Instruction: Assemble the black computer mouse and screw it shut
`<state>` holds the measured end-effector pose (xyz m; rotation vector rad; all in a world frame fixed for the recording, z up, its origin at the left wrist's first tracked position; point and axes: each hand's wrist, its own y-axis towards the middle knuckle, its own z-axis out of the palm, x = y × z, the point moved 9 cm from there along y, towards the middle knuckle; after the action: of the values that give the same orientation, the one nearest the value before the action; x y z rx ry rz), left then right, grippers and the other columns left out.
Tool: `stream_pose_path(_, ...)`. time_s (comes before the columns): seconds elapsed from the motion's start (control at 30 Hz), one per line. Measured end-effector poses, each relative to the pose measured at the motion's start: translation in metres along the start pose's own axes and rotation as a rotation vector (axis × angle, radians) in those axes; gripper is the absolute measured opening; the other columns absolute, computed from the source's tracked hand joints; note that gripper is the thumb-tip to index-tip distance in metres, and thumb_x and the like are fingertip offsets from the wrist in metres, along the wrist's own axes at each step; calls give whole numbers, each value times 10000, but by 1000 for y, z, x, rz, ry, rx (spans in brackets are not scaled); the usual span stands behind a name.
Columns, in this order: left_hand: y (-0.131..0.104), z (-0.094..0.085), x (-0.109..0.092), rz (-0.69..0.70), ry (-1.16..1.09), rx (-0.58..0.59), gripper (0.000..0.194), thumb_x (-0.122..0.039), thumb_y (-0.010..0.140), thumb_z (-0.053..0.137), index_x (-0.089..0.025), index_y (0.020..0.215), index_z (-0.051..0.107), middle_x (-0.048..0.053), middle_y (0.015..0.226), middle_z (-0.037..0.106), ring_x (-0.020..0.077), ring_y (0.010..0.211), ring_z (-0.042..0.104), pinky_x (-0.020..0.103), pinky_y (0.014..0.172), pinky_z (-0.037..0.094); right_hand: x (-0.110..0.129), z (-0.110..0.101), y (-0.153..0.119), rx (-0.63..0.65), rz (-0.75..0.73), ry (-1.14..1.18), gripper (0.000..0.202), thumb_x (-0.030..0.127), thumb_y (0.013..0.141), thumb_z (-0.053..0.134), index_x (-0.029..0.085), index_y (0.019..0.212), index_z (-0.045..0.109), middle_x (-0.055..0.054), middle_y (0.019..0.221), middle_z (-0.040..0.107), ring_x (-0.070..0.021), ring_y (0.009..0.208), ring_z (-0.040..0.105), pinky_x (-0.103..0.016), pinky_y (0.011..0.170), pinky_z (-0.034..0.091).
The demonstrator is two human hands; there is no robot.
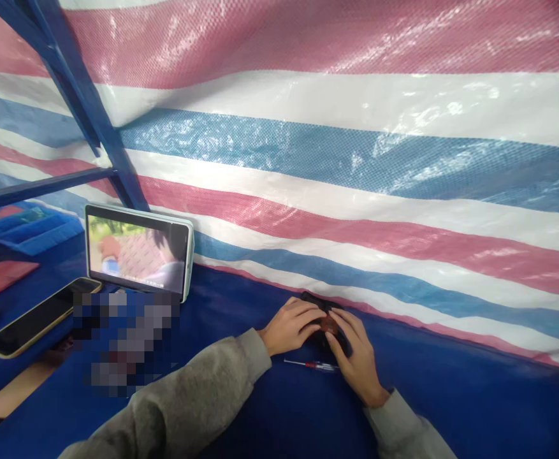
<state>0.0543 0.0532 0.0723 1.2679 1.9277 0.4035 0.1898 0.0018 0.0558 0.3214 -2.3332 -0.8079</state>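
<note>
My left hand [291, 326] and my right hand [359, 357] meet at a small reddish-brown piece [328, 323]. The fingertips of both are closed on it from either side. Its kind cannot be made out. Beneath the fingers lies a black object [312, 297], mostly hidden by my hands; what it is does not show. Just in front of the hands a slim screwdriver [313, 365], with a red part and a clear part, rests on the dark blue table surface [279, 414], close to the right wrist.
A white-framed screen [138, 252] stands at left, playing a video. Beside it lie a phone [37, 317] and a pixelated patch. Blue trays [40, 226] and a red sheet [4, 279] are at far left. A striped tarp [355, 166] walls the back, near a blue metal frame [85, 95].
</note>
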Motion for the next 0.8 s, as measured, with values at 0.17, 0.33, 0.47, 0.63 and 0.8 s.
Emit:
stream_pose_path(0.17,4,4,0,-4,-16,-39,270,-274,1016,448,-184,1245,558,90,1178,657,184,1118,610,333,976,489,-6,0,-1,-58,43,-38,390,317,916,566,210,1291,585,-115,1190,639,-246,1093,607,-434,949,513)
stream_pose_path(0.33,3,1,0,-3,-51,-100,292,-277,1004,486,-195,1279,544,94,1197,654,199,1152,607,359,1007,499,-17,-3,-3,-91,178,-25,419,406,894,590,197,1257,606,-108,1091,687,-242,990,646,-407,885,530)
stream_pose_path(0.47,0,2,4,-29,-156,-108,349,-258,995,504,-206,1340,505,98,1311,586,194,1233,561,351,1059,482,-26,-4,-7,-126,260,-7,429,443,873,610,187,1217,637,-74,946,710,-208,843,664,-366,820,540)
stream_pose_path(0.63,-4,4,10,-70,-212,-158,309,-235,993,502,-204,1296,555,87,1287,615,186,1204,593,347,1061,494,-25,-3,-7,-121,256,47,432,416,885,600,177,1243,635,-59,886,709,-196,801,671,-343,801,542)
stream_pose_path(0.8,-7,1,16,-98,-214,-221,270,-253,980,535,-203,1237,605,82,1265,640,194,1170,621,373,1044,511,-23,-5,-7,-118,257,99,406,363,906,574,172,1260,631,-85,990,724,-211,897,686,-360,867,536)
